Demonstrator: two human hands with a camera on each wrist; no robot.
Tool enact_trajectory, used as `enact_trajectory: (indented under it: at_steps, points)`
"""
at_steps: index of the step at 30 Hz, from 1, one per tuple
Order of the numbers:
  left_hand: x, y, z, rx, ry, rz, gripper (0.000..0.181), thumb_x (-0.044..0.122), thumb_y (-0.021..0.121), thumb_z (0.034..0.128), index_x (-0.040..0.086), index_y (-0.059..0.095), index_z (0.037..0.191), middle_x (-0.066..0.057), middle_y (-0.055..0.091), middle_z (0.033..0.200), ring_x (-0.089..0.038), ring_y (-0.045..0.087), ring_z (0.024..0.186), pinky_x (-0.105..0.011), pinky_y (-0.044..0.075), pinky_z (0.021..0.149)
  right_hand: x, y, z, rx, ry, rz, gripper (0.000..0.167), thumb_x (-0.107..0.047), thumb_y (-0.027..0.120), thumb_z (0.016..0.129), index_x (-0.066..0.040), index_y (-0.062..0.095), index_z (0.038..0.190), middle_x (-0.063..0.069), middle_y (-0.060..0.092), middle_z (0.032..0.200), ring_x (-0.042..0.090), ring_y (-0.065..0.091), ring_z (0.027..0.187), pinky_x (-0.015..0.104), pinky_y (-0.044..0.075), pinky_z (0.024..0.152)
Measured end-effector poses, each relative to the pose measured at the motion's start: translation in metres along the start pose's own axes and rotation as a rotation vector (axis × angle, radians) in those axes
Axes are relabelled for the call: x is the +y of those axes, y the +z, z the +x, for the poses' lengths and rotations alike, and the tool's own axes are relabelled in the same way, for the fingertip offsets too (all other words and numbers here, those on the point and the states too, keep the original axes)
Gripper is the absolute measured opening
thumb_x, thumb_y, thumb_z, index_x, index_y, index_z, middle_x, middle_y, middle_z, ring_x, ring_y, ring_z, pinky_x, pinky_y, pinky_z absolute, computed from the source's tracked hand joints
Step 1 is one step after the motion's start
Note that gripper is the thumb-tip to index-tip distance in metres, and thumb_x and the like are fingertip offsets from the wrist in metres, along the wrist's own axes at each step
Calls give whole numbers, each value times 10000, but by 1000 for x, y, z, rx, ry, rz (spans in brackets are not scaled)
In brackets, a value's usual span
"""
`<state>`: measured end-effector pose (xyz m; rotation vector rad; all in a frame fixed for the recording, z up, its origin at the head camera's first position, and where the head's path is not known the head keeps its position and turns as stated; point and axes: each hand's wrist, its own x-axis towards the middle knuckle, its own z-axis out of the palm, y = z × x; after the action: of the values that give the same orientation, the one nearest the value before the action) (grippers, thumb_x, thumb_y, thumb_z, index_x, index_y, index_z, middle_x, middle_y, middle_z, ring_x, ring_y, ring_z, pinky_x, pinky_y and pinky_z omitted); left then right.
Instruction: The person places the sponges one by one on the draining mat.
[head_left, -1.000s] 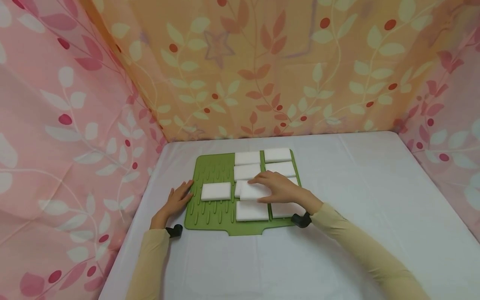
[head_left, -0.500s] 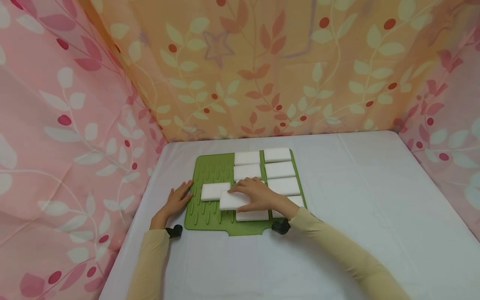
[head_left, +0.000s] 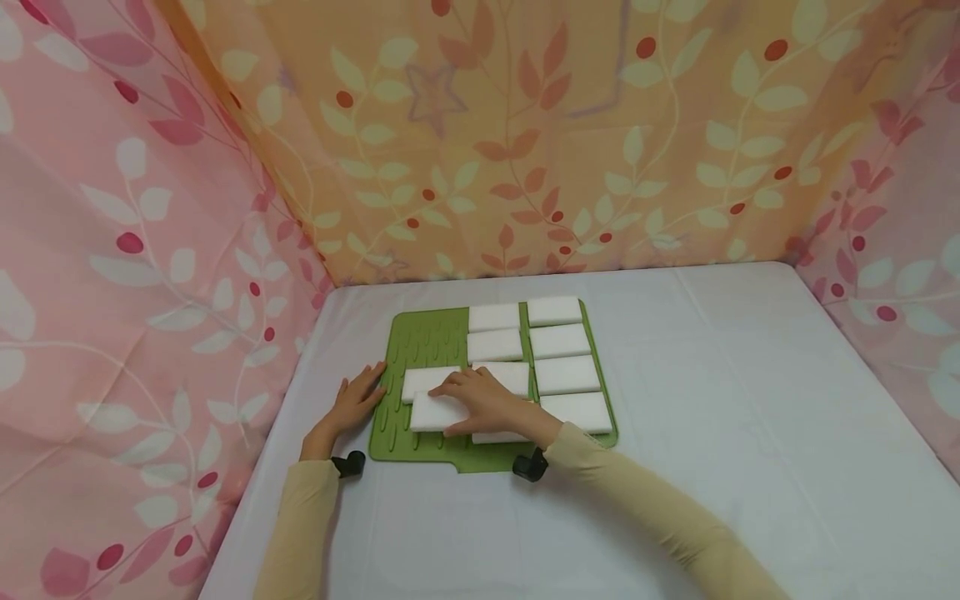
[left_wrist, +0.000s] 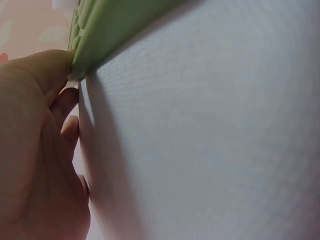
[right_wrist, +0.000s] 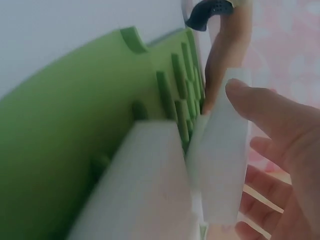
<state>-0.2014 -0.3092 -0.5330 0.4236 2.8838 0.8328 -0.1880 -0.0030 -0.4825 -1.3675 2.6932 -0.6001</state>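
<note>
A green ridged mat (head_left: 420, 333) carries several white rectangular blocks that look like sponges. My right hand (head_left: 487, 404) holds one white sponge (head_left: 437, 413) by its edges over the mat's left front part. In the right wrist view the thumb (right_wrist: 239, 95) presses one edge of the held sponge (right_wrist: 220, 175), and the other fingers are at the opposite edge. Just behind it in the head view lies another sponge (head_left: 427, 382), partly covered. My left hand (head_left: 358, 402) rests at the mat's left edge with extended fingers; its thumb (left_wrist: 55, 65) touches the mat's rim in the left wrist view.
White sponges stand in two columns on the mat's right half, such as the far right one (head_left: 555, 310) and the near right one (head_left: 576, 412). A white cloth (head_left: 712, 375) covers the table. Patterned curtains (head_left: 487, 150) hang at the back and both sides.
My right hand has carried the sponge left and toward the front, from the middle column to the mat's left part. The left hand stays at the mat's edge.
</note>
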Motion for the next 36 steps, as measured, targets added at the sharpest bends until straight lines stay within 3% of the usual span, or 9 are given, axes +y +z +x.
enact_trajectory:
  at_steps: [7, 17, 36]
  points:
    - [-1, -2, -2, 2, -2, -6, 558, 223, 445, 985, 44, 234, 1469, -196, 251, 1498, -388, 147, 1395, -636, -25, 1063, -12, 12, 10, -38, 29, 22, 622, -497, 697, 775, -254, 513, 1317, -26, 527, 1208, 155, 474, 1130, 382, 346, 955]
    - [-3, 1, 0, -10, -10, -22, 561, 256, 447, 985, 85, 239, 1477, -172, 259, 1503, -366, 147, 1403, -619, -30, 1072, -12, 26, 12, -31, 18, -65, 623, -542, 677, 770, -262, 511, 1301, -29, 515, 1192, 150, 477, 1056, 364, 360, 890]
    - [9, -5, 2, -2, 22, 50, 537, 196, 493, 961, 9, 318, 1432, -237, 323, 1451, -438, 253, 1344, -687, 100, 1027, -1, 14, -3, 41, 49, -44, 577, -548, 675, 767, -287, 542, 1263, -63, 521, 1165, 135, 493, 1071, 370, 371, 891]
